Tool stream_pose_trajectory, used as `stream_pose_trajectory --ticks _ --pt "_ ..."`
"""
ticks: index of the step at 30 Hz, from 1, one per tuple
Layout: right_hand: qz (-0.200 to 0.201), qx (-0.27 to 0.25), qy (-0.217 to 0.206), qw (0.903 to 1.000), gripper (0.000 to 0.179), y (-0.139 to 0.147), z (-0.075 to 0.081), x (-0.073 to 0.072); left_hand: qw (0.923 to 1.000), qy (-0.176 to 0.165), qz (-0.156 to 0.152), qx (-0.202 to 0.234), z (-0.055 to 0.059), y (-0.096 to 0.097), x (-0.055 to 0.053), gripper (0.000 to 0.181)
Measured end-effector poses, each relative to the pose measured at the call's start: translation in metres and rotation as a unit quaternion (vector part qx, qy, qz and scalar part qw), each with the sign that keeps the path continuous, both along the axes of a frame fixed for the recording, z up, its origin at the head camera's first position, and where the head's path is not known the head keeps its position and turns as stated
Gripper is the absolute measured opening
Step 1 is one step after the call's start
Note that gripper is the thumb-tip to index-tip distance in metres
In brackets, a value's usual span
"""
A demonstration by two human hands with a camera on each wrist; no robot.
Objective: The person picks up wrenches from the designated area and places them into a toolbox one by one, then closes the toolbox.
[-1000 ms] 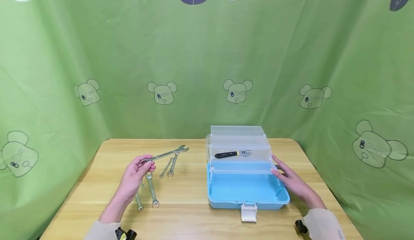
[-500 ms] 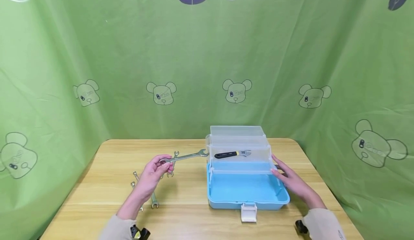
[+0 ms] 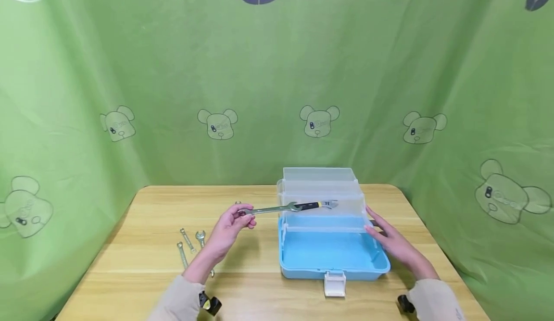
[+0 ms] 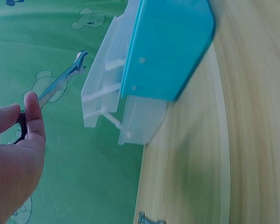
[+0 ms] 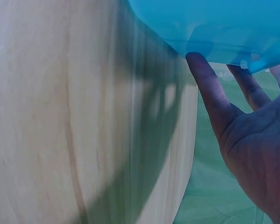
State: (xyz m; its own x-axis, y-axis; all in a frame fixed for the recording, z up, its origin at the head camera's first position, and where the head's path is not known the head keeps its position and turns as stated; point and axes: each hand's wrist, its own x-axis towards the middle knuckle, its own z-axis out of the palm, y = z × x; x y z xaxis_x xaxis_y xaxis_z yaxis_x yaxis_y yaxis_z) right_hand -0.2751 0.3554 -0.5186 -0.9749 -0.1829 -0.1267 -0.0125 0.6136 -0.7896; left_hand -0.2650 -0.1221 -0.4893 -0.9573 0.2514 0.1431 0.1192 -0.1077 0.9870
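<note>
My left hand (image 3: 231, 227) pinches one end of a silver wrench (image 3: 270, 210) between thumb and fingers. The wrench is held in the air, its open-ended head in front of the left part of a clear tray. In that tray lies an adjustable wrench (image 3: 309, 206) with a black handle, partly covered by the held one. The tray belongs to a light-blue toolbox (image 3: 335, 275) standing with its trays raised. Fairly straight fingers of my right hand (image 3: 396, 246) touch the toolbox's right side; the right wrist view shows the thumb (image 5: 207, 86) against the blue wall.
Several silver wrenches lie on the wooden table at left, among them a short one (image 3: 188, 240) and another (image 3: 182, 255); my left arm partly hides some. A white latch (image 3: 334, 285) hangs at the toolbox's front. A green curtain (image 3: 259, 71) surrounds the table.
My left hand has carried the wrench rightward from above the loose wrenches to the front of the clear tray. My right hand has stayed at the toolbox's side.
</note>
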Motion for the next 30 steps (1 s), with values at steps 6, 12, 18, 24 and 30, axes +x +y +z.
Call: stream_pose_trajectory --ticks 6,12,18,24,30 --pt "0.003 -0.002 0.002 1.0000 0.076 0.004 -0.002 0.000 1.0000 0.001 -0.009 -0.002 -0.001 0.023 -0.006 0.034" --pt "0.005 -0.003 0.007 1.0000 0.075 0.005 -0.004 -0.005 0.9998 -0.001 -0.017 -0.009 0.003 0.044 -0.012 0.033" --pt "0.005 -0.003 0.014 0.9999 0.073 0.006 -0.004 -0.006 0.9992 0.006 -0.036 -0.013 0.000 0.065 -0.021 0.037" --pt "0.004 -0.004 0.011 0.9999 0.073 0.008 -0.007 -0.007 0.9987 0.009 -0.033 -0.038 -0.003 0.081 -0.025 0.035" --pt "0.003 -0.004 0.011 0.9999 0.073 0.008 -0.010 -0.005 0.9980 0.009 -0.027 -0.056 -0.005 0.094 -0.026 0.036"
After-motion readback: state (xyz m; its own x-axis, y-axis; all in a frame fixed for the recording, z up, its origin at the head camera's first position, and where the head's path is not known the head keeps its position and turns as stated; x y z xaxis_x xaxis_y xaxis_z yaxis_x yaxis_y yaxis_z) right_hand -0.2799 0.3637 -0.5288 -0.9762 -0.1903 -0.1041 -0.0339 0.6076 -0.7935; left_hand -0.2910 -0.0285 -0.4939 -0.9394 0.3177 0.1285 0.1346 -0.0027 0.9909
